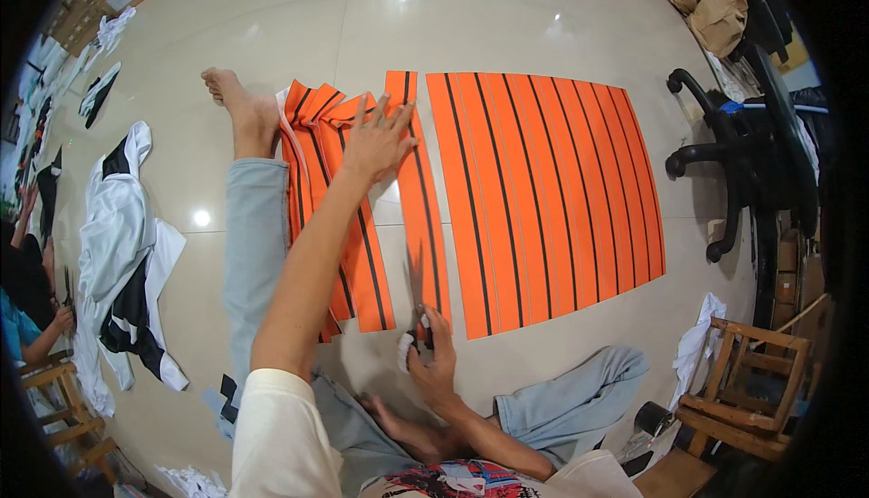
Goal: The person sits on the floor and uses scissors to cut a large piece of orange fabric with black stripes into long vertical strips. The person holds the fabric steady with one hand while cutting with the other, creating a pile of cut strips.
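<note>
My left hand lies with fingers spread on a loose orange strip with a dark stripe, near its upper part. My right hand grips black-handled scissors, their blades over that strip's lower half. More cut orange strips lie overlapped and rumpled to the left. A large orange striped sheet lies flat on the right, separated from the loose strip by a narrow gap of tiled floor.
My outstretched leg borders the strips. White and black garments lie at left, near another person's arm. A black wheeled chair base is at right, above wooden stools. Paper bags sit at the back right.
</note>
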A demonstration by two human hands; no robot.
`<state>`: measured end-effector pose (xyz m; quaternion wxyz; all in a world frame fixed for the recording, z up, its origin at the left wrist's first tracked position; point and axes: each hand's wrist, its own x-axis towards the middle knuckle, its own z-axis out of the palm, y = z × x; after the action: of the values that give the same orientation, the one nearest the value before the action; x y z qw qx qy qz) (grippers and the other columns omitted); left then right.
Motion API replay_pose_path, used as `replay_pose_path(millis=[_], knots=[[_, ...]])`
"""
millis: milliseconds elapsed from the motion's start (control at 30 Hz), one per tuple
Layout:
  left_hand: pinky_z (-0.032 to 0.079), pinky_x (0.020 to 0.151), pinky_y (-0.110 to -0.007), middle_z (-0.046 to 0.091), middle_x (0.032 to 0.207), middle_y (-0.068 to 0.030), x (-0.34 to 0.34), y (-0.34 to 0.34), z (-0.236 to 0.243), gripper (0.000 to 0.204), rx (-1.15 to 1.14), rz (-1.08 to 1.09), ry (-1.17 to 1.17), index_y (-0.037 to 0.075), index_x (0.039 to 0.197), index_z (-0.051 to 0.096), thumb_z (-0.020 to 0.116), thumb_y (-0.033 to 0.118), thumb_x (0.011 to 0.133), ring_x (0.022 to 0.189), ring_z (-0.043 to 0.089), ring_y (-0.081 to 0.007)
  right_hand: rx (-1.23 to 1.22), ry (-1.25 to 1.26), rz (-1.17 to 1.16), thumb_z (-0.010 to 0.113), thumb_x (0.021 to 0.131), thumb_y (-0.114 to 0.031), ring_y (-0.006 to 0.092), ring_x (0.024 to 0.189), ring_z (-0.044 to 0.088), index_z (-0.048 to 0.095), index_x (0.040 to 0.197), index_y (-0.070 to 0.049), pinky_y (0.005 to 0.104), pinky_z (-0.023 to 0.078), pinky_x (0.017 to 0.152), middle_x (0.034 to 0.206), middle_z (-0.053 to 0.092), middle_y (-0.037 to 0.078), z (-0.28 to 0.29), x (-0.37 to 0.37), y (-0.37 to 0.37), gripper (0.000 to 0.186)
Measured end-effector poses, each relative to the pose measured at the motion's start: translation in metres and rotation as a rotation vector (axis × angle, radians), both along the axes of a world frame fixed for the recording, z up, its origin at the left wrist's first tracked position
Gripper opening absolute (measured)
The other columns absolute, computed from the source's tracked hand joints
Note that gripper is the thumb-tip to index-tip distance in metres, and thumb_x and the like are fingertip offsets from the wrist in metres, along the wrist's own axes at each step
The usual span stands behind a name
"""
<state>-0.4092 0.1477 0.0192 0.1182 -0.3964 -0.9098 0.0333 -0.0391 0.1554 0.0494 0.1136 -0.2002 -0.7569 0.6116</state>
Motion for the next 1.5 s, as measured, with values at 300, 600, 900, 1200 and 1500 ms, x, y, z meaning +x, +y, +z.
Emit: replay_pose_path(millis=[300,600,900,1200,1500], knots=[[0.006,0.127,-0.056,0.044,0.158,-0.0048,-0.050,-0.118,0.025,0.072,-0.191,0.015,0.070,0.018,0.163,0.020,0.032,0.059,0.105,0.155,0.020,-0.0284,-0.381,-0.007,0.126,0.062,0.090,0.008,0.0210,0.123,0.059,0.043,0.151,-0.003,0.0309,0.046,0.103,0.137,0.056,0.011,-0.011,-0.033,-0.071,0.065],[0.011,0.124,-0.060,0.021,0.168,-0.0167,0.130,-0.041,0.029,0.089,0.159,-0.030,-0.109,0.007,0.161,0.025,0.053,0.061,0.096,0.156,0.014,-0.0374,-0.617,-0.030,-0.121,0.067,0.091,0.006,0.0195,0.110,0.067,0.039,0.155,-0.004,0.0318,0.058,0.094,0.143,0.055,0.018,0.039,0.055,0.031,0.070],[0.007,0.126,-0.058,0.016,0.170,-0.0116,0.252,0.005,-0.008,0.096,0.124,-0.180,-0.366,0.015,0.163,0.023,0.036,0.079,0.092,0.156,0.012,-0.0318,-0.565,0.000,-0.323,0.070,0.094,-0.005,0.0225,0.100,0.070,0.038,0.156,-0.005,0.0316,0.059,0.083,0.140,0.056,0.017,0.043,0.166,0.110,0.070],[0.007,0.126,-0.058,0.020,0.169,-0.0110,0.244,-0.041,-0.016,0.102,0.051,-0.179,-0.297,0.015,0.162,0.025,0.035,0.085,0.088,0.156,0.013,-0.0328,-0.600,0.106,-0.520,0.062,0.097,-0.003,0.0208,0.103,0.067,0.030,0.159,-0.007,0.0281,0.055,0.085,0.138,0.057,0.015,0.031,0.149,0.113,0.070],[0.009,0.125,-0.059,0.018,0.169,-0.0140,0.161,-0.031,0.002,0.102,0.080,-0.093,-0.257,0.014,0.163,0.024,0.032,0.085,0.089,0.157,0.011,-0.0345,0.321,0.001,-0.694,0.060,0.099,-0.008,0.0267,0.124,0.059,0.037,0.154,0.001,0.0363,0.048,0.103,0.145,0.052,0.018,-0.008,0.111,0.310,0.060]])
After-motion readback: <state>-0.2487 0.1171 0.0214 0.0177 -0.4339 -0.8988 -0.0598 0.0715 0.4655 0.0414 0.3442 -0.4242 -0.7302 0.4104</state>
